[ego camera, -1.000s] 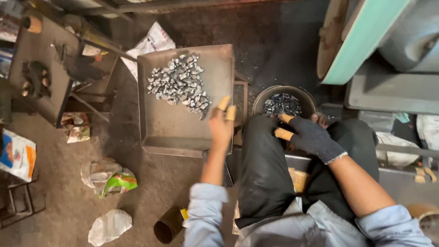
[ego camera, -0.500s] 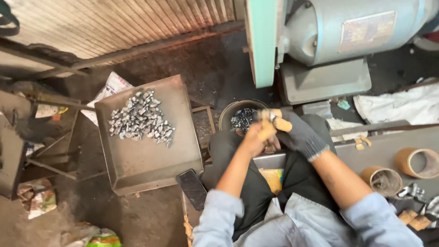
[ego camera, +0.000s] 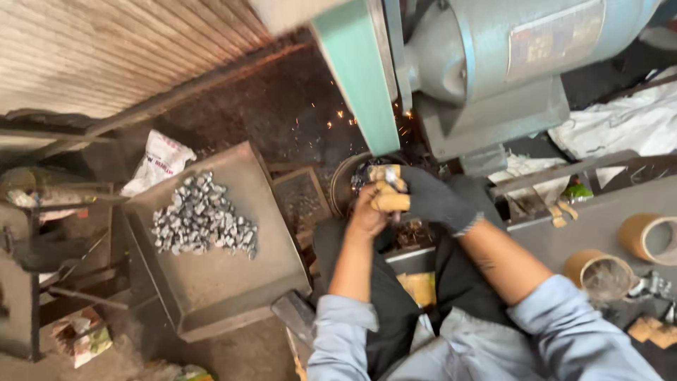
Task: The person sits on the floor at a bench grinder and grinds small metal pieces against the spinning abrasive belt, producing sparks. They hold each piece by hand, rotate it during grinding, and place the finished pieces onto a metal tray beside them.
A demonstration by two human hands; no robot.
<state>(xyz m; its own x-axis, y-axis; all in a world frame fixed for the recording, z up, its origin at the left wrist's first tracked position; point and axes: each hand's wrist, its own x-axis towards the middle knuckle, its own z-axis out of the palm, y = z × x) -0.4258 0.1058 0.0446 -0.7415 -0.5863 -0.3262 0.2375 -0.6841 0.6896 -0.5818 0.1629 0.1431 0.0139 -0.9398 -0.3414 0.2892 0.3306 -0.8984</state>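
The small metal piece [ego camera: 389, 173] sits pinched between both our hands, just under the green belt guard [ego camera: 357, 77] of the grinder [ego camera: 493, 63]. Our left hand [ego camera: 374, 204], fingertips taped, grasps it; our right hand [ego camera: 434, 201], in a dark glove, clamps it too. Sparks suggest grinding is under way. Next calls for steady pressure. Beyond, left, the tray [ego camera: 218, 282] holds a pile of pieces [ego camera: 203, 224]; a bowl [ego camera: 345, 185] lies below our hands.

Sleeves: light blue-grey shirt cuffs sitting rolled above both forearms.
Apron: black, covering the lap.
Right hand [ego camera: 434, 201]: wearing a dark knit glove.
Left hand [ego camera: 370, 212]: wearing tan fingertip wraps.
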